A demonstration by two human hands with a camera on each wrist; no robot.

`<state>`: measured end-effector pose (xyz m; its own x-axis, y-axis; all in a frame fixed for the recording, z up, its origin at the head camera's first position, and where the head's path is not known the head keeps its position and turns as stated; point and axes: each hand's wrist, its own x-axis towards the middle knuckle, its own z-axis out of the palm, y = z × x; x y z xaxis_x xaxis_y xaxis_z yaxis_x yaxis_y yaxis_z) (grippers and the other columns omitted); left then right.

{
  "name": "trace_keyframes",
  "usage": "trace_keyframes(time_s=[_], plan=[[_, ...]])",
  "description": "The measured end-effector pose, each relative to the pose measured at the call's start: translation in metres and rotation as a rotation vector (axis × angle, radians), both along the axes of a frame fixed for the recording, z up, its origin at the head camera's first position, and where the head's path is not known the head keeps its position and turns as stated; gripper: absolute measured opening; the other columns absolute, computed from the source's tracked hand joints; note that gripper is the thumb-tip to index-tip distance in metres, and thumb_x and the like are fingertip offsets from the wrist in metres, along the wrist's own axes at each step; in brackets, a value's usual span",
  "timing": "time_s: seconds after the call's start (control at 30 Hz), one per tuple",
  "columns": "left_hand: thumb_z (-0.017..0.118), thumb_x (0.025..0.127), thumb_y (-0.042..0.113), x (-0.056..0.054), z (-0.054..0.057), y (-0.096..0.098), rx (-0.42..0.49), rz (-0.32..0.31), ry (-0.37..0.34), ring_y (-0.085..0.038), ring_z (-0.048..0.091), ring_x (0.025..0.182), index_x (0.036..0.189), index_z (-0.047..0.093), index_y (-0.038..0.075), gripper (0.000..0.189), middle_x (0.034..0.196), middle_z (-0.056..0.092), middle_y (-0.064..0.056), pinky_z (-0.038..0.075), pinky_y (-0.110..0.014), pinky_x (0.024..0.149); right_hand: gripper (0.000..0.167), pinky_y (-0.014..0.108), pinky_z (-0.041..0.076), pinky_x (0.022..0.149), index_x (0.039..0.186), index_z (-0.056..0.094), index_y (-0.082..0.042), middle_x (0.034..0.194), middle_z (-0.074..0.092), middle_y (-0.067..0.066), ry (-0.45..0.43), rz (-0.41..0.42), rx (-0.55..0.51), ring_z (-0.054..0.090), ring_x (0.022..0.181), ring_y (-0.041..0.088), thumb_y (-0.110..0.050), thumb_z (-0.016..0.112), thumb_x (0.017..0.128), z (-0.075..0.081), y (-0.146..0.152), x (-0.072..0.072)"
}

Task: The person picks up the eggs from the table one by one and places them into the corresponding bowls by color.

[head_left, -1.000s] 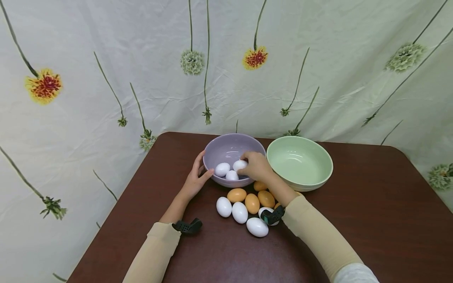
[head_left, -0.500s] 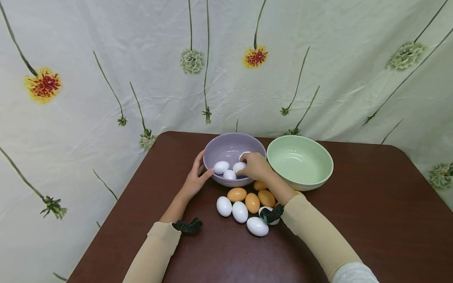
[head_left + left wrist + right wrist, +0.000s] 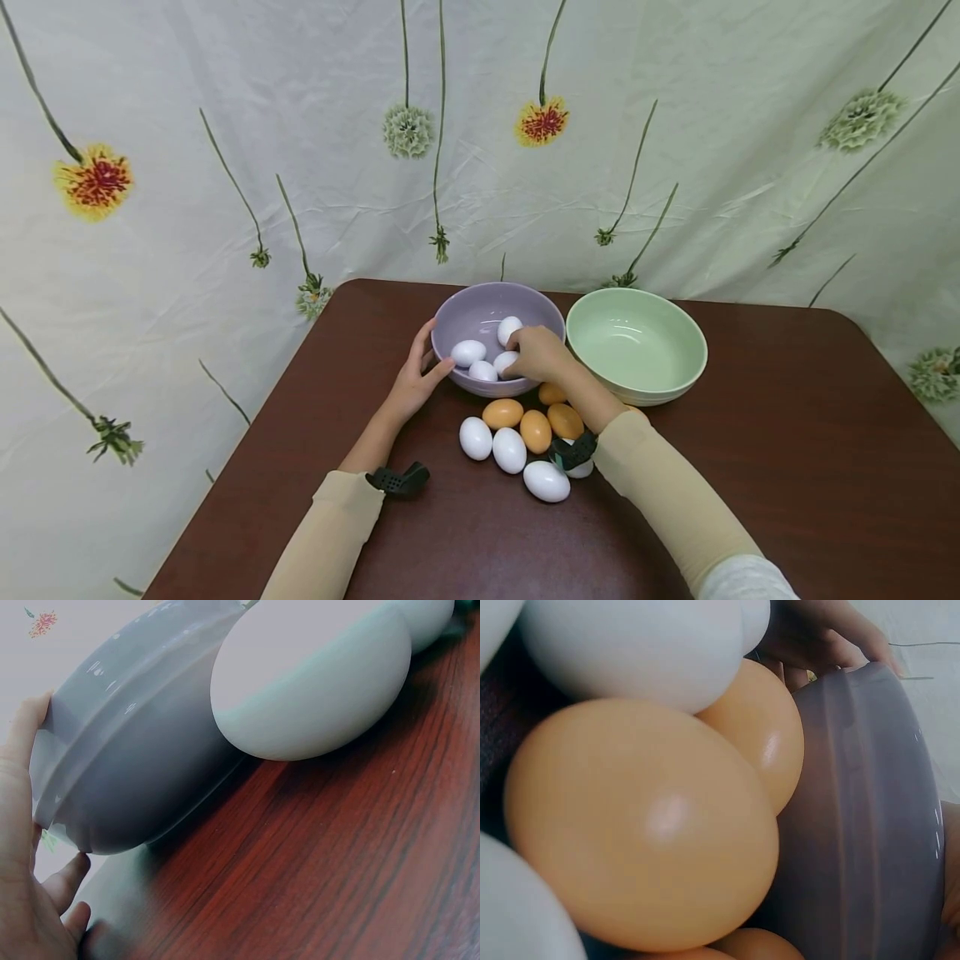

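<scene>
Smooth white egg [image 3: 509, 330] shifted leftward in purple bowl [image 3: 472, 314]; left hand [image 3: 412, 379] grips bowl, right hand [image 3: 542, 353] grip unclear.

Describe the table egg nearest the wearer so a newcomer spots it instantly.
On the red-brown table, find the purple bowl. Before it lie orange eggs and white eggs. Take the white one closest to the head view's bottom edge: it points roughly sideways, unlike the two white eggs to its left.
</scene>
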<state>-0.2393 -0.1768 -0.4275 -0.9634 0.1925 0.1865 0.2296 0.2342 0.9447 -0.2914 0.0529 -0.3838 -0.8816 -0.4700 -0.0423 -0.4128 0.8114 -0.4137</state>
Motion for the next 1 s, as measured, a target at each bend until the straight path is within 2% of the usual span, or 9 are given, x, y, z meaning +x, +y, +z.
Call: trace_keyframes(time_s=[0.13,0.3,0.57,0.83,1.0], plan=[[0.058,0.097,0.012,-0.001,-0.001,0.0,0.007,-0.006,0.005,-0.047,0.026,0.139,0.156,0.015,0.006,0.073,0.159,0.015,-0.02,0.029,-0.056,0.109,0.031,0.033,0.049,0.078,0.099,0.073,-0.004,0.094,0.07,0.006,-0.007,0.005,0.0,0.061,0.086,0.022,-0.024,0.082,0.077,0.0,0.0,0.0],[0.058,0.097,0.011,0.0,-0.001,0.0,0.012,-0.008,0.001,-0.047,0.026,0.139,0.156,0.014,0.006,0.074,0.159,0.015,-0.021,0.029,-0.057,0.108,0.034,0.034,0.05,0.082,0.102,0.071,-0.002,0.098,0.07,0.007,-0.003,0.005,-0.03,0.062,0.09,0.022,-0.023,0.082,0.078,-0.001,0.001,0.001],[0.058,0.097,0.012,0.0,-0.001,0.0,0.013,-0.008,-0.001,-0.046,0.025,0.14,0.156,0.014,0.007,0.074,0.159,0.014,-0.02,0.03,-0.056,0.109,0.027,0.033,0.045,0.071,0.09,0.065,-0.004,0.081,0.061,0.004,0.039,0.008,-0.105,0.054,0.077,0.021,-0.02,0.082,0.077,-0.003,0.004,0.003],[0.058,0.097,0.01,0.001,0.0,-0.001,0.016,-0.008,0.003,-0.044,0.022,0.142,0.156,0.014,0.006,0.074,0.159,0.013,-0.02,0.027,-0.056,0.11,0.029,0.037,0.05,0.085,0.106,0.069,0.0,0.098,0.068,0.011,0.045,-0.017,-0.283,0.061,0.093,0.024,-0.012,0.073,0.081,-0.004,0.006,0.007],[0.057,0.097,0.009,0.0,0.0,-0.001,0.022,-0.015,0.006,-0.043,0.022,0.142,0.156,0.013,0.005,0.074,0.159,0.014,-0.021,0.027,-0.056,0.11,0.034,0.039,0.049,0.091,0.114,0.067,0.002,0.108,0.066,0.015,0.003,-0.039,-0.411,0.061,0.102,0.028,-0.012,0.074,0.084,-0.003,0.011,0.01]])
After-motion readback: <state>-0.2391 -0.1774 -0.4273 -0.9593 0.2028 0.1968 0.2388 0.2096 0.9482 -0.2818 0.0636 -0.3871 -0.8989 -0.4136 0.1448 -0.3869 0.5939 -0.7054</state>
